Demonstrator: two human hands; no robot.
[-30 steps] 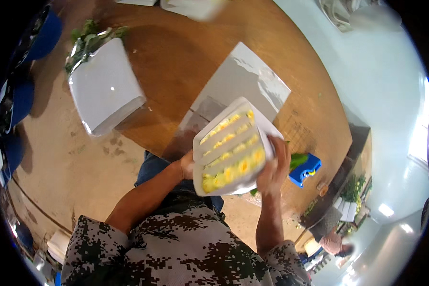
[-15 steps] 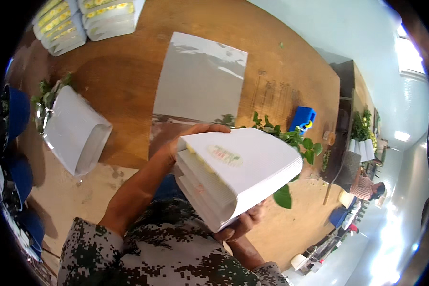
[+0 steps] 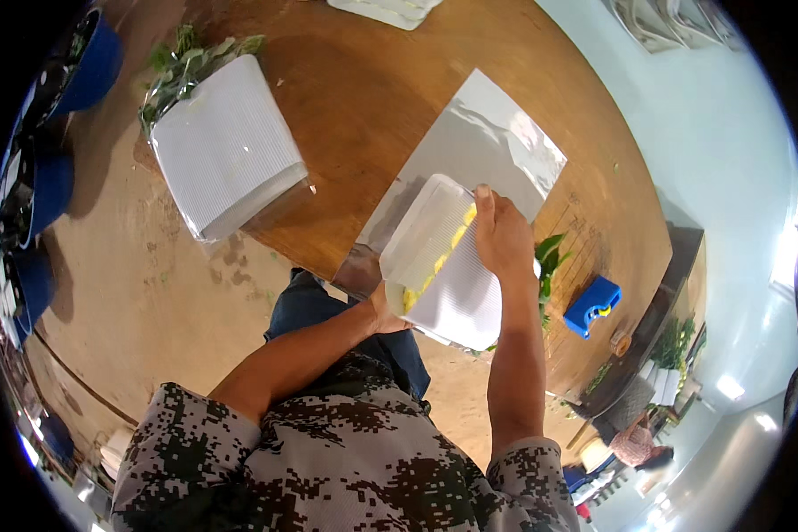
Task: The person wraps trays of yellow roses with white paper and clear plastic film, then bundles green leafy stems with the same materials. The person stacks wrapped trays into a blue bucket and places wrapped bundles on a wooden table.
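Wrapped flower bundle (image 3: 457,306) between left hand (image 3: 388,312), clasping lower-left corner, and right hand (image 3: 505,238), clasping upper-right side.

Down my left side, blue buckets (image 3: 53,189) line up on the tan floor (image 3: 115,310); over to my right there's the pale blue wall (image 3: 683,124), and farther back, a person in a striped top (image 3: 632,445), near leafy greenery (image 3: 676,341).

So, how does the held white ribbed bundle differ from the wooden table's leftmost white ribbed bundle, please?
The held bundle shows yellow flowers; the leftmost bundle shows none. Left hand and right hand hold the held bundle; the leftmost bundle rests on the table. Both have white ribbing.
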